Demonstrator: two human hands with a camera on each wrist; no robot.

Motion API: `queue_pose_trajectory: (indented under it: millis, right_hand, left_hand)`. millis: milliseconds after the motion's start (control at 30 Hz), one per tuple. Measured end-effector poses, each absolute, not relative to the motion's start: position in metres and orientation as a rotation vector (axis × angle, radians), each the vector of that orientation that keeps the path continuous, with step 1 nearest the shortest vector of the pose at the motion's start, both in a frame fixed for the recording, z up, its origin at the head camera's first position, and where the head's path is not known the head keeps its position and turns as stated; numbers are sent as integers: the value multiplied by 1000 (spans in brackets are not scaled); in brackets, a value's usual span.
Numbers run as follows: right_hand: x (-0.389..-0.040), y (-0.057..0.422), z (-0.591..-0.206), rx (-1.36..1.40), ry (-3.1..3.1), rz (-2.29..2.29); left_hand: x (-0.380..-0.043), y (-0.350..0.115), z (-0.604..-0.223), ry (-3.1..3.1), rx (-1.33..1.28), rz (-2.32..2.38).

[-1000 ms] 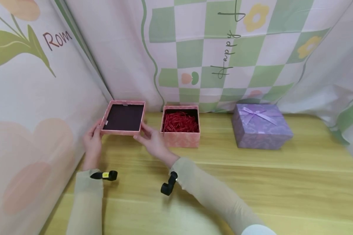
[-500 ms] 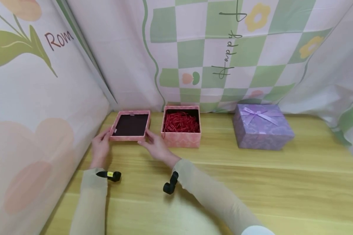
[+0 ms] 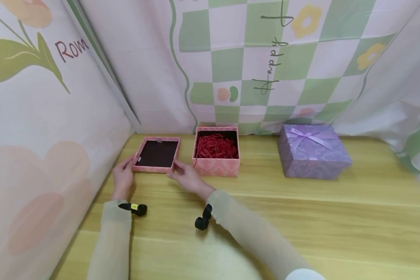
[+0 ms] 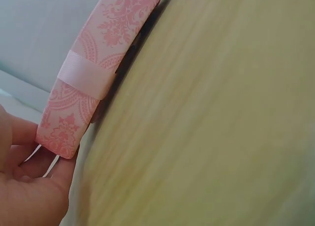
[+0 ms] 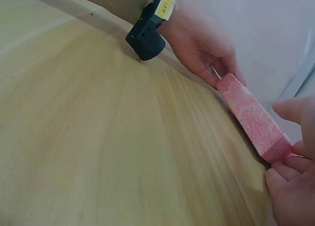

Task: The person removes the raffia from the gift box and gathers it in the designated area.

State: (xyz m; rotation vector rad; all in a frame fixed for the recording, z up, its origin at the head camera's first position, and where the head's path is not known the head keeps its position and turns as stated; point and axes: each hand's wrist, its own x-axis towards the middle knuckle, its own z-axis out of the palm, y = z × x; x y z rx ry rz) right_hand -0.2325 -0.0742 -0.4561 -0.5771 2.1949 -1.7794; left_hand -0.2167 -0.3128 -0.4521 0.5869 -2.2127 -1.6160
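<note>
1. Grips a shallow, square, pink-patterned lid (image 3: 157, 154) with the left hand (image 3: 123, 177) at its near left corner and with the right hand (image 3: 189, 178) at its near right corner, likely to keep it level.
2. Holds it upside down, low over or on the back left of the wood-grain table (image 3: 266, 221); cannot tell which.
3. Has an open, deep, pink-patterned box (image 3: 217, 167) of shredded red filler (image 3: 215, 146) just to the right, mouth up, presumably to avoid spilling.
4. Has a closed purple box (image 3: 311, 169) with a lilac ribbon bow (image 3: 305, 136) well apart at right, untouched.
</note>
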Motion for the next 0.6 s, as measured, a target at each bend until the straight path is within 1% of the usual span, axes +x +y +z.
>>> queue_pose_trajectory:
  millis: [267, 400, 600]
  right_hand:
    - [-229, -71, -451, -559, 2167, -1758]
    - [-221, -65, -441, -587, 2207, -1682]
    - [-208, -50, -423, -710, 2183, -1672]
  left_hand:
    - [-216, -310, -446, -2217, 561, -1598]
    - [-215, -303, -435, -2200, 478, -1576]
    - [-212, -287, -414, -2232, 297, -1460]
